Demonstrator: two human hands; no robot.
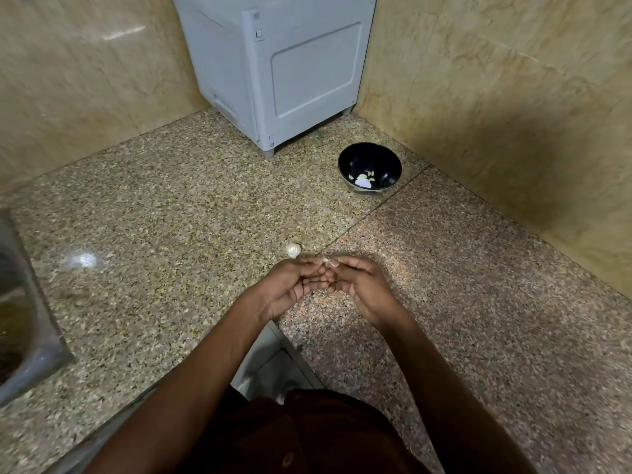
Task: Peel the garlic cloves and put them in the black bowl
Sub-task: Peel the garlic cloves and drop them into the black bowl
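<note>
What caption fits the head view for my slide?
Both hands pinch a garlic clove over the counter; black bowl waits beyond.

Bowl far right on the worktop, appliance behind it in the corner, garlic bulb just beyond both hands, sink far left.

My worktop is speckled polished stone, glossy enough to catch glare. Beyond the worktop, the walls are glazed marbled tile. The bowl looks glossy black, the appliance matt grey plastic, the sink dull metal, the garlic papery white.
</note>
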